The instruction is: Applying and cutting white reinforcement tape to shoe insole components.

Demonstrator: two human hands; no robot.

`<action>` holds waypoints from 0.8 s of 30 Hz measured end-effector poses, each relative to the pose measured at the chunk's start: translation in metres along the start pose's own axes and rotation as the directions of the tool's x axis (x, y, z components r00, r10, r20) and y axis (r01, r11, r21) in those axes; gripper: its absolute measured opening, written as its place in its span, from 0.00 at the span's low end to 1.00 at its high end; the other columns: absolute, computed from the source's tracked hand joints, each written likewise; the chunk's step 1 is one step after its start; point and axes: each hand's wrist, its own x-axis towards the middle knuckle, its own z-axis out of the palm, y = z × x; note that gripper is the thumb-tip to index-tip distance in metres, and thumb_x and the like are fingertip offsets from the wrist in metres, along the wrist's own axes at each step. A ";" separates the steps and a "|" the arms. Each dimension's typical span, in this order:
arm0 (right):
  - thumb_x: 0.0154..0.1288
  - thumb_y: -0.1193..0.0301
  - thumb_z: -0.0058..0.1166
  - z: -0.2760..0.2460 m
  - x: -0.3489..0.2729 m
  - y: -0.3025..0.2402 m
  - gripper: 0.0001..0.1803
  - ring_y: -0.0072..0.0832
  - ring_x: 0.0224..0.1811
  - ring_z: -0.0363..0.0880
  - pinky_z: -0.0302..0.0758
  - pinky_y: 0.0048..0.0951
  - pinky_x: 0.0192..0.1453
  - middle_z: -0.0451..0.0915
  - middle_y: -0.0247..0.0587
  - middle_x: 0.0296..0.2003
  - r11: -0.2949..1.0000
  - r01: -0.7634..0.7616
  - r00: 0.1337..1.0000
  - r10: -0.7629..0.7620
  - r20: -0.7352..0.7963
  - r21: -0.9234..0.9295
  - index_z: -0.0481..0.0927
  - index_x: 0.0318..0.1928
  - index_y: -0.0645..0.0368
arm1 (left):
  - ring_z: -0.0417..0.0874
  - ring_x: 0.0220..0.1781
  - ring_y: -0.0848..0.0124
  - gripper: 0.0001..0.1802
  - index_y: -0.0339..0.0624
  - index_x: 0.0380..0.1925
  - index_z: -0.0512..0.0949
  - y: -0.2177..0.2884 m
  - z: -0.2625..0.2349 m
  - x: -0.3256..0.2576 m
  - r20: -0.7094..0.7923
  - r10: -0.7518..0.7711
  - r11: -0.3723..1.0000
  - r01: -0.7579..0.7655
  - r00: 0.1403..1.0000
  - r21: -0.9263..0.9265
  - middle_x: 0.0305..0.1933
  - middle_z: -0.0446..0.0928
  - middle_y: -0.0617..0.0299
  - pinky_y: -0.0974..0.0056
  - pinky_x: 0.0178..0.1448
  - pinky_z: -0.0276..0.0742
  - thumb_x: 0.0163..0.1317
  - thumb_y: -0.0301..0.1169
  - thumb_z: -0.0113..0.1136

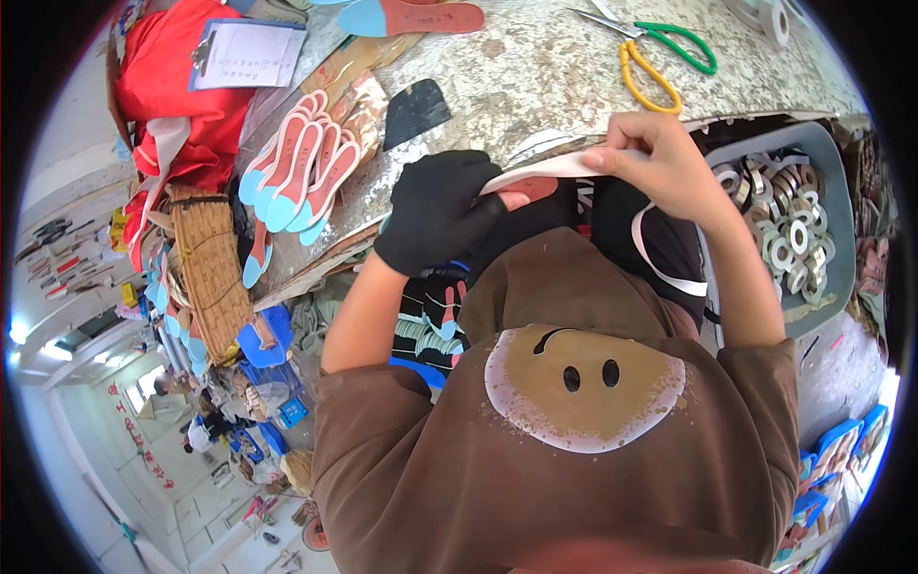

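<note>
My left hand [440,210], in a black fingerless glove, is closed on a reddish insole [538,188] at the edge of the worktable; most of the insole is hidden by the glove and the strip. Along its upper edge runs a white strip [550,169], pulled taut toward the right. Thumb and finger of my bare right hand [660,167] pinch that strip's far part. A loose white tail [655,258] hangs down below my right wrist.
Finished-looking insoles [301,177] lie piled on the worktable [535,67] at left, near a black piece [417,113]. Green-and-yellow-handled scissors [660,57] rest at the back right. A grey bin [837,220] of tape rolls stands right; a clipboard [251,54] sits on red cloth.
</note>
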 end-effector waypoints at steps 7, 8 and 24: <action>0.63 0.74 0.63 0.049 -0.004 -0.035 0.06 0.08 0.23 0.57 0.53 0.15 0.27 0.65 0.19 0.21 0.820 0.232 0.958 -0.099 -0.270 0.523 0.80 0.38 0.60 | 0.77 0.28 0.73 0.13 0.37 0.36 0.82 0.011 0.010 -0.045 -0.250 -0.421 0.777 0.204 0.872 -0.596 0.27 0.79 0.61 0.68 0.34 0.70 0.61 0.38 0.64; 0.63 0.76 0.62 0.057 -0.004 -0.033 0.04 0.07 0.23 0.59 0.54 0.14 0.28 0.68 0.19 0.23 0.857 0.271 0.950 -0.165 -0.264 0.438 0.81 0.37 0.60 | 0.77 0.30 0.75 0.14 0.36 0.36 0.82 0.019 0.012 -0.042 -0.332 -0.486 0.675 0.106 0.809 -0.731 0.30 0.80 0.62 0.68 0.35 0.71 0.63 0.38 0.64; 0.56 0.73 0.64 0.097 0.018 -0.062 0.08 0.38 0.25 0.77 0.73 0.34 0.26 0.72 0.37 0.31 0.838 0.471 0.833 -0.526 -0.174 -0.277 0.78 0.33 0.59 | 0.81 0.32 0.72 0.19 0.28 0.42 0.78 0.030 0.030 -0.023 -0.323 -0.734 0.349 -0.077 0.598 -0.934 0.33 0.81 0.55 0.68 0.38 0.77 0.67 0.38 0.59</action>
